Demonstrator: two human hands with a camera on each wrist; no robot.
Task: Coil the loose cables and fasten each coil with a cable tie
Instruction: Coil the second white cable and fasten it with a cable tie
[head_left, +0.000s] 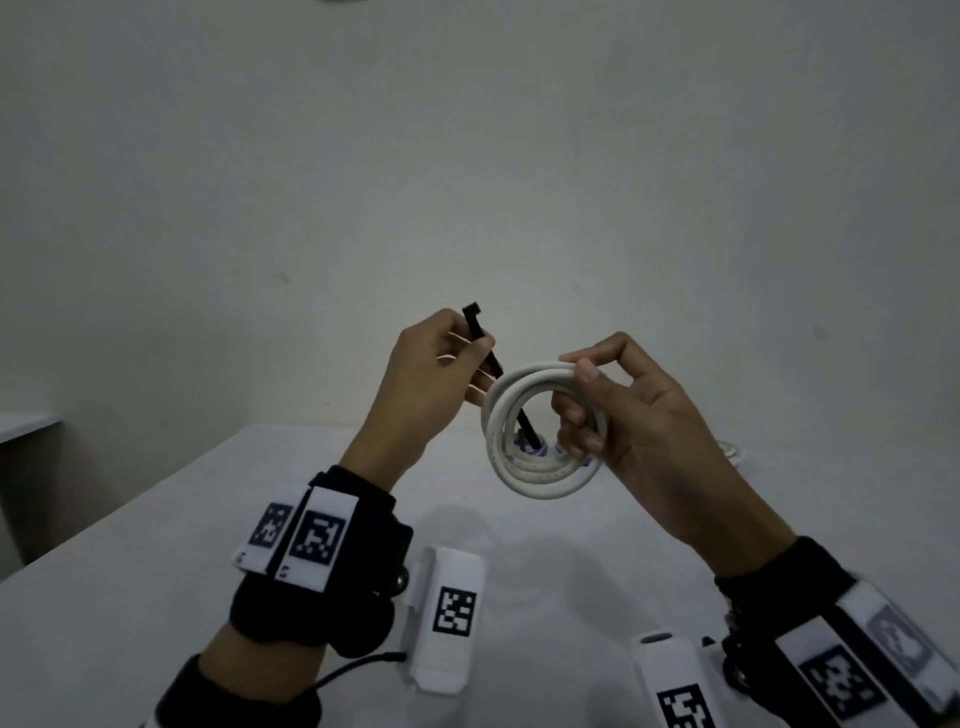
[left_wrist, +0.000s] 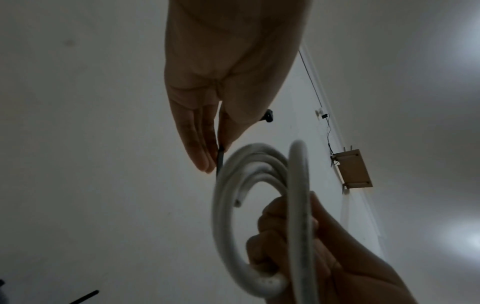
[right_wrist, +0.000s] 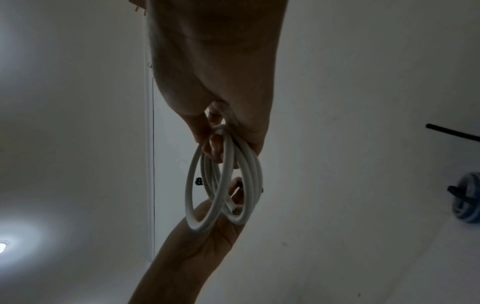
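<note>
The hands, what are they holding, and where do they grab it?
The right hand grips the white cable coil by its upper right side, fingers through the loop. The left hand pinches the black cable tie near its head end.

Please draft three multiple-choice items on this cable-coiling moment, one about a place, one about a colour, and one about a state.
1. Where is the coiled cable?
A. Lying flat on the table
B. Held up above the table by the right hand
C. Hanging from a wall hook

2. What colour is the cable tie?
A. Black
B. Red
C. Yellow

3. What state is the tie in?
A. Cinched tight around the coil
C. Snapped in two
B. Unfastened, its tail poking through the coil's opening

Answers: 1 B, the right hand grips the coil clear of the table. 2 A, the strip in the left hand is black. 3 B, its head sticks up free above the fingers.
</note>
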